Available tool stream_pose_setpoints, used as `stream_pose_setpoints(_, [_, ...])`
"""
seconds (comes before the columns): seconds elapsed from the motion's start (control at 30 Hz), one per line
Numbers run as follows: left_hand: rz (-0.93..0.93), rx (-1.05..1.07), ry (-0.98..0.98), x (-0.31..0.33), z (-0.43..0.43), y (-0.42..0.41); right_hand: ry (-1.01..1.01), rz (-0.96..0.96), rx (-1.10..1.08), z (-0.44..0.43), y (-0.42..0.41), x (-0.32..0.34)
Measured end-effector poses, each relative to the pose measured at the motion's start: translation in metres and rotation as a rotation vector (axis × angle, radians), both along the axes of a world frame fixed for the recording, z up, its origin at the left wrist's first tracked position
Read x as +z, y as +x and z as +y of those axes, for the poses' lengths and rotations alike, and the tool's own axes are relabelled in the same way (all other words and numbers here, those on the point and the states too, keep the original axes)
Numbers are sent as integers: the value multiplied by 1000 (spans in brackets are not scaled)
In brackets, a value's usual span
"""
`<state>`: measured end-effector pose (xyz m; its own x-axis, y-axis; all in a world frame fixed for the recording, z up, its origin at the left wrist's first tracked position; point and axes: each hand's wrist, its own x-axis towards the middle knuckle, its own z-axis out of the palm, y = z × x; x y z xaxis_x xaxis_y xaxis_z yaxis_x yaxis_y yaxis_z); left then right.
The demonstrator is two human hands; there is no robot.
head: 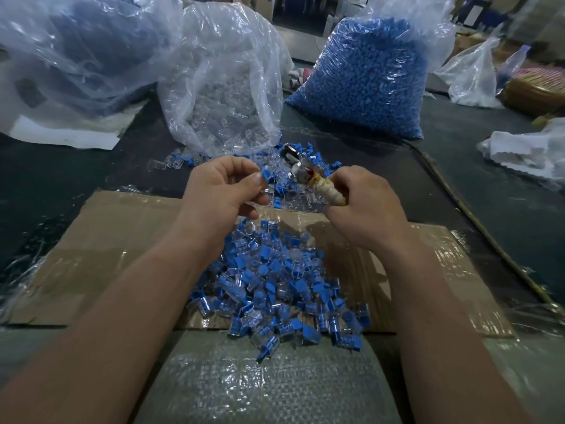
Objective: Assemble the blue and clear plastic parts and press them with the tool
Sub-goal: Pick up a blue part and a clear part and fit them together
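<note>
Head view: my left hand (223, 191) pinches a blue part (267, 175) between thumb and fingers (256, 183), raised above the cardboard sheet (104, 240). My right hand (365, 206) is closed around the wrapped handle of the pressing tool (308, 175), its metal head pointing toward the blue part, close to it. Assembled blue-and-clear pieces (275, 289) lie heaped on the cardboard below. On the bench (61, 172) behind stand a bag of clear parts (226, 96) and a bag of blue parts (367, 78).
</note>
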<state>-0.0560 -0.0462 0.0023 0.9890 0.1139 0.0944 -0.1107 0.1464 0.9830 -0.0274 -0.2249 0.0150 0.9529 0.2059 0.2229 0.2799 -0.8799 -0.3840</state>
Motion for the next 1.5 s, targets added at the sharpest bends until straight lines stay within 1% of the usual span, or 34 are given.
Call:
stream_pose_setpoints(0.23, [-117,86,79,0,-2,-1,56,46,79,13,-6,-7])
stream_pose_setpoints(0.33, [-139,106,91,0,-2,-1,75,60,103,15,-7,-6])
stream_pose_setpoints(0.5, [-144,120,82,-1,-1,0,79,92,122,15,-7,-8])
stream_pose_setpoints(0.8, [-183,119,143,-4,-3,0,143,106,157,19,-10,-6])
stream_pose_setpoints(1.13, [-180,137,133,-4,-4,-2,159,76,169,19,-10,-7])
stream_pose_setpoints(1.5, [-168,152,111,-2,-4,-2,179,112,180,19,-11,-5])
